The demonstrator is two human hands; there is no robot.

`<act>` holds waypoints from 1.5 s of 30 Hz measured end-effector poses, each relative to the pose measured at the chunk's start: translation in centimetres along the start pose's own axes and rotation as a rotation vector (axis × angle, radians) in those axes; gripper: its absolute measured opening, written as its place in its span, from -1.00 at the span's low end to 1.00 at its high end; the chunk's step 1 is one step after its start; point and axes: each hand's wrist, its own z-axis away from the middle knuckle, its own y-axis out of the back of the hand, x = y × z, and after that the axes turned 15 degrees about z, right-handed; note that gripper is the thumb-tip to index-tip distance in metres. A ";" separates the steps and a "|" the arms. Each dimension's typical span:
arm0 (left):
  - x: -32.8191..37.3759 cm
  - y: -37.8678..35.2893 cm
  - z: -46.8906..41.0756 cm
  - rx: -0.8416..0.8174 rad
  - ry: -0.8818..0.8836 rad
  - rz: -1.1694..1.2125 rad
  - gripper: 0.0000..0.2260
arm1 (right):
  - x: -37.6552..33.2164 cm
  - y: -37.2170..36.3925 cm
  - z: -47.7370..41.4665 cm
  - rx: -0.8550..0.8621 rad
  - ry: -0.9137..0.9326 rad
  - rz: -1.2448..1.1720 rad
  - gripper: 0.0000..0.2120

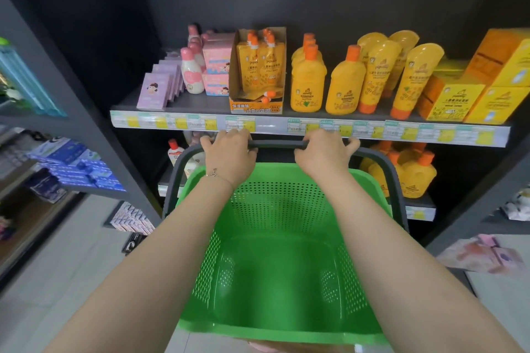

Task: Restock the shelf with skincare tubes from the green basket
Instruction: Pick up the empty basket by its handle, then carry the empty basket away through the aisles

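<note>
L hand [229, 155] & R hand [322, 156] were both curled over the dark handle [275, 144] of the green basket [281, 203], fingers wrapped round the bar, side by side w/ a gap between them. The basket hung roughly level. Its inside showed bare green bottom, no tubes visible in it. The yellow skincare tubes [378, 74] stood cap-down on the shelf [206, 100], right of the orange-capped bottles [344, 83].

Judged: restock looked about done; step in hand was carrying the basket. To do it well: even grip both sides, bar level, draw back & down before any turn, since the knuckles sat just below the price strip [272, 125]. The lower shelf [421, 210] lay close behind the basket's far wall, w/ a dark side panel [86, 123] on the left. Open floor [71, 281] lay near-left.
</note>
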 end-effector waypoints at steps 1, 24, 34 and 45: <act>0.1 0.3 0.0 0.008 0.001 -0.002 -0.84 | 0.1 0.2 0.1 0.011 0.005 -0.008 -0.89; 1.6 8.7 3.1 -0.075 0.006 -0.020 -0.74 | -1.0 5.7 4.2 0.165 0.069 -0.256 -0.84; -1.8 14.0 9.4 0.064 -0.008 -0.109 -0.91 | -5.3 6.7 10.2 0.207 0.150 -0.321 -0.89; -7.7 21.4 22.5 0.293 0.189 -0.209 -0.85 | -13.5 7.0 20.3 0.240 0.443 -0.478 -0.90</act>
